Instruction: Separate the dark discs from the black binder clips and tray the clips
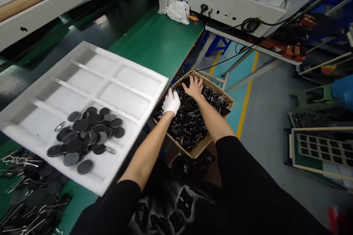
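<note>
To the left of both hands, a white foam tray [91, 80] lies on the green table [160, 44], and it is only partly filled. One pocket near the person holds a heap of dark round discs [85, 132], while the other pockets look bare, so most of the tray is still waiting. Under the hands sits a cardboard box [198, 148] full of small black parts [190, 125] with shiny bits. The left hand [171, 102] wears a white glove and rests on the parts with its fingers curled down; whether it grips any is not clear. The right hand [193, 87] is bare, spread flat with fingers apart, pressing on the parts at the far side of the box. More dark pieces [27, 191] lie loose on the table, below the tray.
</note>
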### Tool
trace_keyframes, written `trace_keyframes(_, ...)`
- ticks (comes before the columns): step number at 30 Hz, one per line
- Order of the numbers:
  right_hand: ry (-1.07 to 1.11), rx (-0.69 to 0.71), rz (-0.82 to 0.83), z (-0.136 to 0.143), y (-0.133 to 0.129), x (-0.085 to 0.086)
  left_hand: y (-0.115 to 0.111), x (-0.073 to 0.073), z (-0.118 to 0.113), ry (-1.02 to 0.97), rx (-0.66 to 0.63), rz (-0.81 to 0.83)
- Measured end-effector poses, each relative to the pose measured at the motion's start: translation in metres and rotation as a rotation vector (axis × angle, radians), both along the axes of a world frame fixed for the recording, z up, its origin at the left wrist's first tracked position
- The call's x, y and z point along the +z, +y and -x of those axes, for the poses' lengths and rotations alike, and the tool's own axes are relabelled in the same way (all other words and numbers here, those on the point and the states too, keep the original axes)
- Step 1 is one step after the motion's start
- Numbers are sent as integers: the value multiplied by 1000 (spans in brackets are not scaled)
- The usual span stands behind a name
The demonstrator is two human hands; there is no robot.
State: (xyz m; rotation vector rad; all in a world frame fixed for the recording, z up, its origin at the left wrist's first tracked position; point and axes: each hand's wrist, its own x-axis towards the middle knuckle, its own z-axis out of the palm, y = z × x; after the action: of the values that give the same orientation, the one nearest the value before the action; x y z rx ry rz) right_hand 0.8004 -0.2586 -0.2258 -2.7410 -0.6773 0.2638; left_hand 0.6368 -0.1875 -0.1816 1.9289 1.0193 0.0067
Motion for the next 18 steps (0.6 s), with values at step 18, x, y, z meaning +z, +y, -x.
trace_keyframes(18, -129, 362, -230, 36, -86, -35, -15, -47, -39, 151, 110, 5)
